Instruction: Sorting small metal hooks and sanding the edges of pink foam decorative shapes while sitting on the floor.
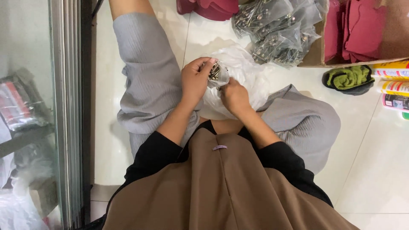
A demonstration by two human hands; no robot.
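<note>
I sit on a white tiled floor with my legs in grey trousers spread out. My left hand (195, 81) pinches the top of a small clear bag of metal pins (215, 72), held above a larger white plastic bag (243, 74) in my lap. My right hand (233, 97) is closed on the lower edge of the same small bag, fingers curled under it. Both hands touch the bag and sit close together.
A heap of clear bags of metal pins (279, 30) lies ahead. A cardboard box (317, 53) with dark red pieces stands at the far right. A green cloth on a black holder (349, 79) and tubes (394, 70) lie right. A glass cabinet (34, 115) flanks the left.
</note>
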